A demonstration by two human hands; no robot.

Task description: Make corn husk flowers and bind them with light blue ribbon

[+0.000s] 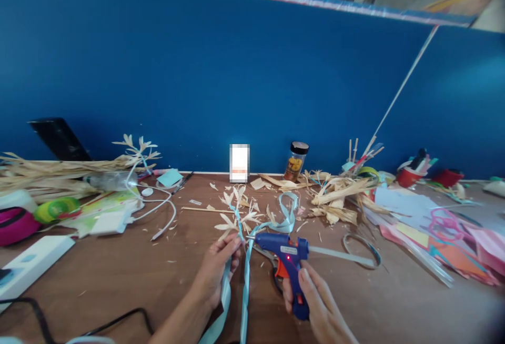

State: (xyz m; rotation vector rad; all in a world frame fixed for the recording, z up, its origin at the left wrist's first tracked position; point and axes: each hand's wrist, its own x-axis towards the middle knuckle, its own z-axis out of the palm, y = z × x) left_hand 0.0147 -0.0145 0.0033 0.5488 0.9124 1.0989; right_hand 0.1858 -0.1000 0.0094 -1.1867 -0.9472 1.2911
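Note:
My left hand (224,262) pinches a thin stem bound in light blue ribbon (221,312), and a loose length of the ribbon hangs below the fingers. Above the hand, pale dried-husk flowers (235,195) spread their petals; exactly how they join the stem is hard to tell. My right hand (315,294) grips the handle of a blue glue gun (290,250) with a red light on. Its nozzle points left, close to the left fingertips and the ribbon. A clear glue stick (335,254) juts from its back. Scissors (276,281) lie partly hidden behind the gun.
Dried husks lie in piles at the left (59,170) and right (343,191). A black-lidded jar (296,162) stands near the blue partition (236,70). White cables and a power strip (37,270) are at left. Coloured paper (445,249) is heaped at right.

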